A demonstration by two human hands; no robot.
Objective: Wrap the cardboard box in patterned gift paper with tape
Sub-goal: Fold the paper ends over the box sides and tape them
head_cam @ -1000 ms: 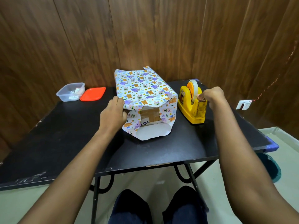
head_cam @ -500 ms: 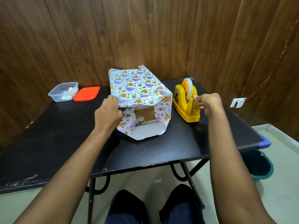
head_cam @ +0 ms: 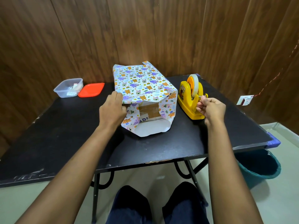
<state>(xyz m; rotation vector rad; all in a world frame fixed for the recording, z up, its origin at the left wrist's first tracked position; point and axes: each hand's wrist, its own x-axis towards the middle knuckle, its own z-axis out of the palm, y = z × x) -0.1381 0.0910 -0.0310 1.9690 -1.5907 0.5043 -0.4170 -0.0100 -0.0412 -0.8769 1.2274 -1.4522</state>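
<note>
The brown cardboard box (head_cam: 148, 110) lies on the black table (head_cam: 64, 135), covered by the white animal-patterned gift paper (head_cam: 139, 81); only its near end is open. Your left hand (head_cam: 112, 110) pinches the paper at the top left corner of this end. To the right of this grip, your right hand (head_cam: 212, 109) pinches, it seems, the end of the clear tape (head_cam: 195, 85) at the cutter of the yellow plastic dispenser (head_cam: 191, 101). I judge that you are fetching a strip. Next you must tear it off and fix the end flaps.

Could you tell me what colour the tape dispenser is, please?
The tape dispenser is yellow, with an orange hub; head view.
</note>
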